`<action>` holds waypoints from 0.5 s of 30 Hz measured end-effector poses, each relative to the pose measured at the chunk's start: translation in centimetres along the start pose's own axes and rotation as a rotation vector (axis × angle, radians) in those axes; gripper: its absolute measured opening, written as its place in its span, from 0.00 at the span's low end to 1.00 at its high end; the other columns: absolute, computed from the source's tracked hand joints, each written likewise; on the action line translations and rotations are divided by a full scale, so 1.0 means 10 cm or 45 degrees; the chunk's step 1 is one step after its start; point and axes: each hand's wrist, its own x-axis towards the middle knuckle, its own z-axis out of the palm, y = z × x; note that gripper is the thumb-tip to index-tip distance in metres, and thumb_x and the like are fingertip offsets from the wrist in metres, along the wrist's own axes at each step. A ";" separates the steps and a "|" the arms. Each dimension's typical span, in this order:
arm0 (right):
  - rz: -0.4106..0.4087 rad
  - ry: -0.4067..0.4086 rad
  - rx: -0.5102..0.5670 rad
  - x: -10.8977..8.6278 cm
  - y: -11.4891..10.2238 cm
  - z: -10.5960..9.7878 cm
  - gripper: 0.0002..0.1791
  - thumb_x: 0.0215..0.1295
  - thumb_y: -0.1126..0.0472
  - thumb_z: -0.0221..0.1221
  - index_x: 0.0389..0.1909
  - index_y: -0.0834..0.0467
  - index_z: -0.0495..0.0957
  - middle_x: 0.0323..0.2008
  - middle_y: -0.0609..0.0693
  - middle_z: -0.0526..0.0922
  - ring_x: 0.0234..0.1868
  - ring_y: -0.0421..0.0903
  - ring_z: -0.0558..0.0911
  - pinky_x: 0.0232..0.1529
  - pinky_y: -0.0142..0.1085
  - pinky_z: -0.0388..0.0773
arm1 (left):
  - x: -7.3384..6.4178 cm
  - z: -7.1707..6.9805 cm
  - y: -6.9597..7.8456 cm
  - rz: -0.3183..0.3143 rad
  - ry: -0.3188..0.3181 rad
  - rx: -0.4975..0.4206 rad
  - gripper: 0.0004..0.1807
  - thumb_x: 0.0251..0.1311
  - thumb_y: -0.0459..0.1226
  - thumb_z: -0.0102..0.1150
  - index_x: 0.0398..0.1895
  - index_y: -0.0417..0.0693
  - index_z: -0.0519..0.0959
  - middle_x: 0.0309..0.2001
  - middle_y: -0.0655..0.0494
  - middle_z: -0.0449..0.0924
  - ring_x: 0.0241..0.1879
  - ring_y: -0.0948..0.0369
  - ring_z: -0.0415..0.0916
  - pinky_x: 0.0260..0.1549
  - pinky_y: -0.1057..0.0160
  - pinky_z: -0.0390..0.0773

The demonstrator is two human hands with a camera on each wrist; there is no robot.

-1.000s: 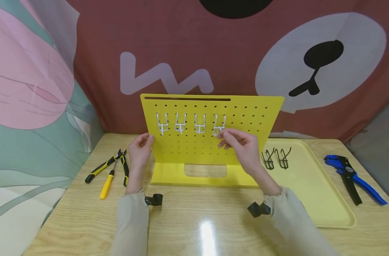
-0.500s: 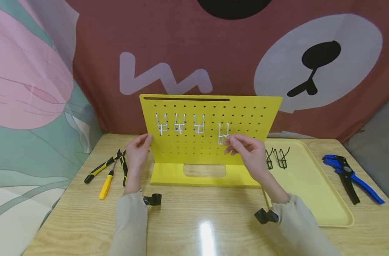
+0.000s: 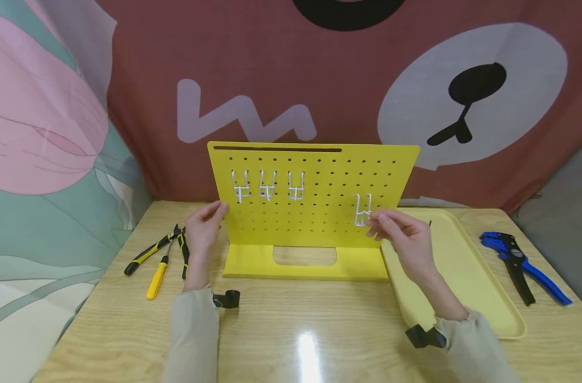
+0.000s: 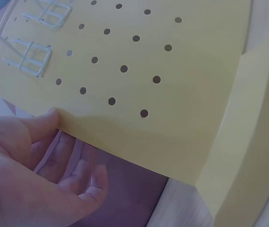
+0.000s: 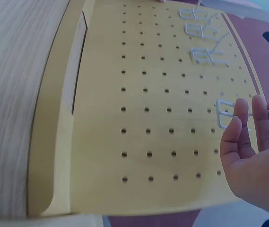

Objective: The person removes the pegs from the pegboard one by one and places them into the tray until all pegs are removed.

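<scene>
A yellow pegboard [image 3: 331,206] stands upright on the table. Three white wire hooks, the leftmost hook [image 3: 241,188] among them, hang in a row on its upper left. My left hand [image 3: 203,234] grips the board's left edge, thumb on the front face and fingers behind, as the left wrist view shows. In front of the board's right part, my right hand [image 3: 410,242] pinches a fourth white hook [image 3: 363,214] by its prong. The right wrist view shows that hook [image 5: 219,113] close over the holes, its prong running between the fingers of my right hand [image 5: 255,163].
Right of the board lies a pale yellow tray [image 3: 468,290]; my right hand hides most of its black hooks. Blue-and-black wire strippers [image 3: 517,255] lie beyond it. On the left are diagonal pliers [image 3: 149,258] and a yellow screwdriver [image 3: 157,281]. A patterned cloth [image 3: 252,64] hangs behind.
My right hand has drawn the fourth white hook from its place beside the other three, moving it right and down across the board. My left hand keeps its grip on the edge.
</scene>
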 end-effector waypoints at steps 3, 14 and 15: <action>0.020 0.012 -0.005 -0.04 -0.01 -0.10 0.09 0.69 0.74 0.51 0.39 0.74 0.80 0.31 0.52 0.87 0.28 0.44 0.83 0.29 0.30 0.79 | 0.00 -0.01 0.00 -0.001 -0.003 0.013 0.19 0.62 0.41 0.63 0.54 0.41 0.80 0.49 0.47 0.79 0.37 0.69 0.74 0.39 0.64 0.76; 0.211 0.015 0.040 -0.23 -0.02 -0.56 0.12 0.72 0.70 0.48 0.41 0.69 0.80 0.32 0.52 0.86 0.32 0.44 0.84 0.34 0.31 0.80 | 0.01 0.01 -0.01 0.022 0.013 0.047 0.18 0.63 0.40 0.61 0.53 0.41 0.81 0.48 0.46 0.80 0.34 0.71 0.74 0.34 0.68 0.76; 0.226 0.024 0.033 -0.25 -0.02 -0.61 0.12 0.72 0.70 0.48 0.41 0.68 0.80 0.32 0.51 0.86 0.32 0.43 0.84 0.34 0.31 0.80 | 0.01 0.01 0.00 0.022 0.011 0.048 0.18 0.63 0.40 0.61 0.53 0.41 0.81 0.48 0.45 0.80 0.34 0.70 0.74 0.34 0.68 0.76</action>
